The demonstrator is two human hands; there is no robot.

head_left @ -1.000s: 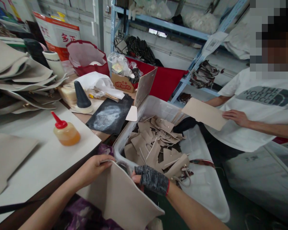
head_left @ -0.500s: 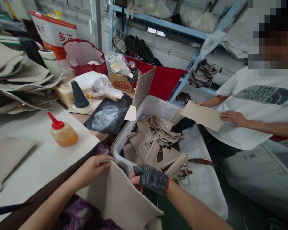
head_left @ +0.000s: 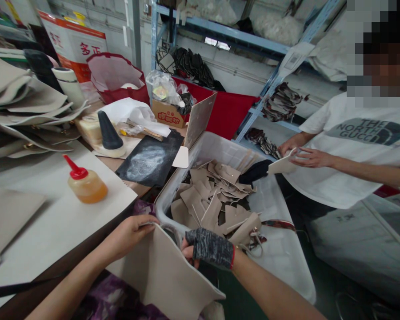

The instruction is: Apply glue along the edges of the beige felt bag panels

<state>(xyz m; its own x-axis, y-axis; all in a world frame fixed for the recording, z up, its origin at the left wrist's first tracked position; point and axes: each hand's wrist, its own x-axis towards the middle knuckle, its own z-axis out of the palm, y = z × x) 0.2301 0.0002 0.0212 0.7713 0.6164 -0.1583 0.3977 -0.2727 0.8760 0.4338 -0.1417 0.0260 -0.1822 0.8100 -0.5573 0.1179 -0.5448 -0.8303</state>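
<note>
A large beige leather panel (head_left: 173, 271) hangs upright in front of me, over a purple patterned cloth (head_left: 110, 295). My left hand (head_left: 142, 229) is closed on its upper left corner, thumb and fingers pinching the edge. Wearing a grey fingerless glove with a red cuff, my right hand (head_left: 208, 249) grips the panel's upper edge farther right; its fingertips are partly behind the leather. Just beyond both hands, a translucent plastic bin (head_left: 286, 253) holds many loose beige leather pieces (head_left: 213, 209).
On the left table (head_left: 96, 231) stand a glue bottle with a red nozzle (head_left: 86, 184), a black cone-shaped tool (head_left: 110, 131) and stacked beige panels (head_left: 30, 106). A black sheet (head_left: 150, 158) lies at the bin's edge. Across the bin, a co-worker (head_left: 360, 151) handles a beige piece (head_left: 282, 164). Blue shelving (head_left: 233, 33) rises behind.
The co-worker's beige piece has been tilted from broad-side view to nearly edge-on, and their hands have shifted. My hands and my panel stay almost where they were.
</note>
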